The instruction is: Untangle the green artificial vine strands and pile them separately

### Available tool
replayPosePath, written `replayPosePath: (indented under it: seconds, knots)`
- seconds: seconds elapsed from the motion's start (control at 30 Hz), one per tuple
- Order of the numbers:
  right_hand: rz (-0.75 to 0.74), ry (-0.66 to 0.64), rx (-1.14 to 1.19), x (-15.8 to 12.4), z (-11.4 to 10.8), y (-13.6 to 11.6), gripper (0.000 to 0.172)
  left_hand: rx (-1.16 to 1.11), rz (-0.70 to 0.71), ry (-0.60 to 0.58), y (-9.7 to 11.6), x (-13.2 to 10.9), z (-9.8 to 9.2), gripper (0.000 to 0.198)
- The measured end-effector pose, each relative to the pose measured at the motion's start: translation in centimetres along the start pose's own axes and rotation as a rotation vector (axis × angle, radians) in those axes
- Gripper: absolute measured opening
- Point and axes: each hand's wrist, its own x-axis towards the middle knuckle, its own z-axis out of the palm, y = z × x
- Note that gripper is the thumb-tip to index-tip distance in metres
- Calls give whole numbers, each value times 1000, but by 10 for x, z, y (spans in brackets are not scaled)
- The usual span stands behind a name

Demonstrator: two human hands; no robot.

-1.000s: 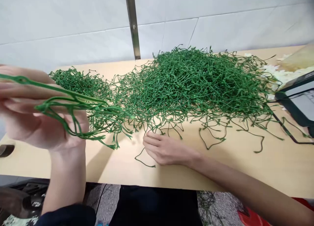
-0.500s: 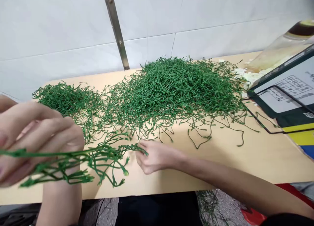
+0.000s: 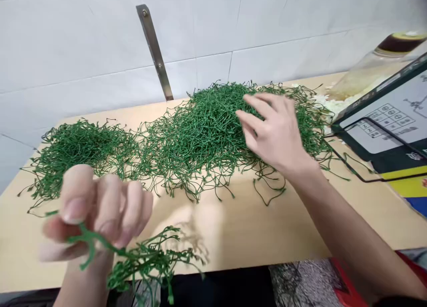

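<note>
My left hand (image 3: 106, 209), close to the camera at the lower left, is closed, with thumb and fingers pinching a branched green plastic stem (image 3: 143, 258). Its many thin twigs with small knobbed ends hang toward the lower middle, over the table's front edge. On the right side, my right hand (image 3: 270, 129) is over the large heap of thin green plastic stems (image 3: 207, 124). Its fingers are apart and I see nothing between them; whether the fingertips touch the heap I cannot tell. A smaller heap of the same stems (image 3: 76, 147) lies behind my left hand.
The wooden table (image 3: 240, 227) backs onto a tiled wall with a metal bracket (image 3: 155, 53). At the right stand a clear bottle-like container (image 3: 370, 66), a dark panel with a printed sheet (image 3: 393, 124) and a thin black wire frame (image 3: 353, 164). White bits (image 3: 328, 102) lie beside the large heap.
My right hand has let go of the branched stem and moved up and right over the large heap. My left hand has turned and shifted right, and the stem now hangs downward.
</note>
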Motion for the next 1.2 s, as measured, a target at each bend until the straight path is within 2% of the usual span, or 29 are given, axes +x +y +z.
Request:
replayPosePath:
  seconds: [0.03, 0.07, 0.1, 0.13, 0.2, 0.23, 0.27, 0.33, 0.43, 0.53, 0.63, 0.73, 0.83, 0.93, 1.07, 1.2]
  knots:
    - [2, -30, 183, -2, -1, -11, 18, 49, -14, -49, -6, 9, 8, 20]
    - [-17, -127, 411, -5, -2, -22, 18, 103, -31, 17, -12, 17, 15, 17]
    - [-35, -293, 663, -9, 0, -33, 21, 106, -35, -79, -18, 22, 20, 17]
    - [-42, -483, 901, -14, 2, -42, 29, 89, -30, -20, -23, 26, 23, 17]
    - [-21, -828, 1222, -26, 12, -55, 63, 65, -15, 133, -33, 29, 23, 12]
    - [6, -941, 1308, -33, 19, -58, 79, 52, -18, 234, -38, 28, 21, 11]
    - [61, -997, 1363, -40, 27, -60, 86, 39, -25, 330, -43, 28, 17, 13]
    - [201, -1004, 1433, -51, 40, -59, 75, 2, -25, 515, -51, 26, 8, 18]
    - [397, -892, 1427, -58, 51, -53, 45, -48, -8, 705, -60, 24, -6, 26]
    - [498, -872, 1414, -57, 50, -47, 36, -75, -20, 789, -64, 21, -16, 33]
    - [559, -890, 1484, -55, 47, -45, 32, -75, -59, 820, -67, 18, -20, 43]
    - [575, -909, 1585, -58, 47, -45, 30, -92, -138, 796, -71, 15, -22, 50]
    - [576, -954, 1654, -62, 47, -46, 30, -146, -233, 686, -77, 12, -23, 49]
    - [606, -967, 1627, -63, 46, -46, 32, -158, -315, 578, -81, 10, -22, 47]
    - [651, -904, 1592, -61, 42, -44, 29, -60, -320, 542, -84, 6, -19, 39]
    - [664, -801, 1666, -58, 40, -38, 26, 8, -284, 475, -86, 4, -19, 37]
